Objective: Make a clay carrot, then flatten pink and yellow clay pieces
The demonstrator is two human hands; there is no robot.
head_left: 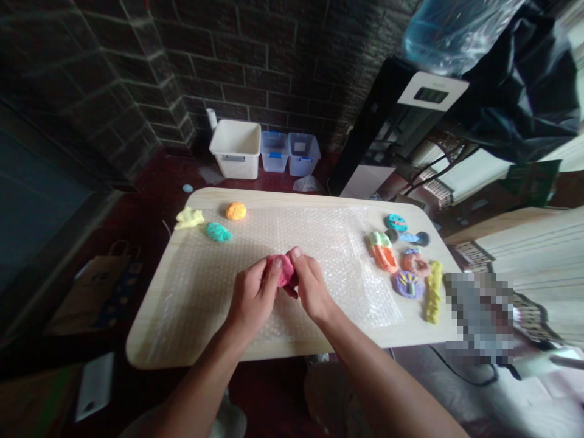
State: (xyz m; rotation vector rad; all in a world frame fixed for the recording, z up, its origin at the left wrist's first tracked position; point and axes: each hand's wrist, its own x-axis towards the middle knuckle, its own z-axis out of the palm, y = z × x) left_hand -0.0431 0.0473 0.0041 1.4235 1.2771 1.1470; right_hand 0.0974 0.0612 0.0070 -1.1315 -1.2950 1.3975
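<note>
A lump of pink modelling clay [285,272] is held above the middle of the table. My left hand [253,293] is closed round it, the thumb pressing on its near face. From the other side my right hand [311,285] pinches its right edge, thumb on top; the fingers underneath are partly hidden. At the table's far left lie pieces of pale yellow clay [189,218], green clay [219,232] and orange clay [236,211].
Bubble wrap [319,234] covers much of the wooden table [205,196]. Several shaped clay pieces lie at right, among them a purple disc [407,284] and a yellow strip [434,292]. Beyond stand a white basket [236,161], two clear bins [304,158] and a water dispenser [371,121].
</note>
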